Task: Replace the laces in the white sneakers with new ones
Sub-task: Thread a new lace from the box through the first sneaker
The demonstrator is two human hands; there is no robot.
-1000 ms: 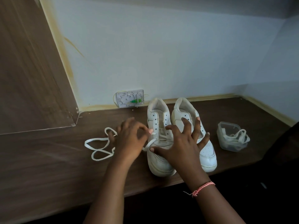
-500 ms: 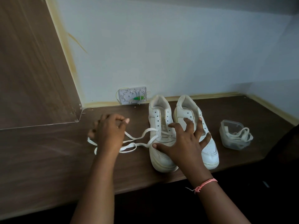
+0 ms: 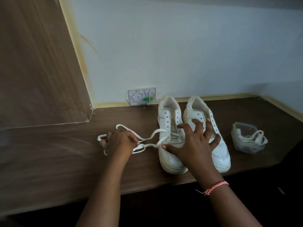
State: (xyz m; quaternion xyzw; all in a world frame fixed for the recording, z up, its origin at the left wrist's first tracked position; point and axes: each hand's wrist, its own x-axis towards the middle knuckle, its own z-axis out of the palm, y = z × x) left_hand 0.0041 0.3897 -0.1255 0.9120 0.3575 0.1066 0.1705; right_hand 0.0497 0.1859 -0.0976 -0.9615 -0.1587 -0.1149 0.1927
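Two white sneakers stand side by side on the wooden desk, toes toward me: the left sneaker (image 3: 168,122) and the right sneaker (image 3: 220,149). A white lace (image 3: 151,136) runs from the left sneaker's lower eyelets out to the left across the desk. My left hand (image 3: 120,141) is closed on that lace, left of the shoe. My right hand (image 3: 195,143) lies spread over the fronts of both sneakers, fingers apart, pressing them down. The upper eyelets of both shoes are bare.
A clear plastic tub (image 3: 246,141) with white laces hanging over its rim sits right of the sneakers. A white wall box (image 3: 141,97) with a green part is behind them. A wooden panel (image 3: 37,63) rises at the left. The desk's front edge (image 3: 147,185) is near my wrists.
My left hand has pulled the lace out leftward from the left sneaker, so more lace lies stretched across the desk. My right hand has stayed spread on the shoes.
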